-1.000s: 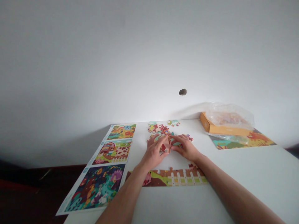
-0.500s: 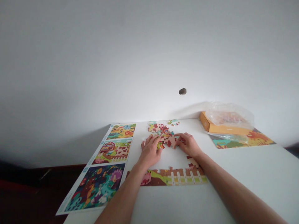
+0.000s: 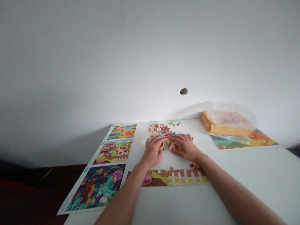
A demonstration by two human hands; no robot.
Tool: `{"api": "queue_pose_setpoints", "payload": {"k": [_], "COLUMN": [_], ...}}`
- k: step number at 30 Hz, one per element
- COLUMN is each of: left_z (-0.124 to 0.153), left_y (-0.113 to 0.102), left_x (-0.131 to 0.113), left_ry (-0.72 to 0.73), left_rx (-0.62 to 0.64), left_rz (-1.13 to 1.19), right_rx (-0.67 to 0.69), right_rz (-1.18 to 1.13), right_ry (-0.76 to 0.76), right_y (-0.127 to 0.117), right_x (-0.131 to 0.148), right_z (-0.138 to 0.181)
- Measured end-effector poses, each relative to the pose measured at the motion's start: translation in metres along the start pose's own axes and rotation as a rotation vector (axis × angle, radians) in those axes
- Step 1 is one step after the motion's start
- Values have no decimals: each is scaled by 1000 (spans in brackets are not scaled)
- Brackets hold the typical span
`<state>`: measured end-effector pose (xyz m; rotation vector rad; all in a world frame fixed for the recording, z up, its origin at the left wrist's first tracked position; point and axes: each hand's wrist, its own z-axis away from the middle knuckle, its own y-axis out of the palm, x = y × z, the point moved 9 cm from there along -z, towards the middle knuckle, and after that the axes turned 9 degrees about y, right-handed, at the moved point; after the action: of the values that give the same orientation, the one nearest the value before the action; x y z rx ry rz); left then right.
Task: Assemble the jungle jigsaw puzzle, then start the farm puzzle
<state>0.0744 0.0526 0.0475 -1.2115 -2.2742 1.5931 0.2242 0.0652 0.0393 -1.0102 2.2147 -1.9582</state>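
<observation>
Both my hands are over a heap of loose jigsaw puzzle pieces [image 3: 156,127] on the white table. My left hand [image 3: 151,152] has its fingers stretched over the pieces, thumb apart, with the fingertips near a small red piece. Facing it, my right hand [image 3: 186,148] spreads over cow-patterned pieces, thumb apart from the fingers, and partly hides them. Nearer to me, a joined puzzle strip [image 3: 171,179] shows a pig, brown ground and a white fence. My right forearm partly covers its right end, where a brown-and-white piece stands up from the row.
A reference sheet [image 3: 92,162] with farm, jungle and night pictures lies at the left. At the back right, a yellow box [image 3: 220,128] carries a clear plastic bag [image 3: 243,115], beside a colourful picture board [image 3: 260,142]. The wall [image 3: 150,62] has a small hole.
My right hand has shifted slightly left and flattened over the cow-patterned pieces. The left fingertips have moved right, bringing the hands closer together.
</observation>
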Motion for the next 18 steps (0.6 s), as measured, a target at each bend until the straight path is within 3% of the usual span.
{"api": "queue_pose_setpoints", "payload": {"k": [4, 8, 14, 18], "left_z": [4, 1, -1, -1], "left_y": [0, 5, -3, 3], "left_x": [22, 17, 11, 6], "left_ry": [-186, -114, -86, -59], "left_rx": [-36, 14, -36, 60], "left_rz": [-107, -83, -44, -63], "right_rx": [-14, -1, -13, 18], "right_rz": [-50, -69, -64, -36], "right_ry": [-48, -102, -101, -108], "right_y": [-5, -3, -4, -1], "right_x": [6, 14, 13, 9], "right_z": [1, 2, 2, 2]}}
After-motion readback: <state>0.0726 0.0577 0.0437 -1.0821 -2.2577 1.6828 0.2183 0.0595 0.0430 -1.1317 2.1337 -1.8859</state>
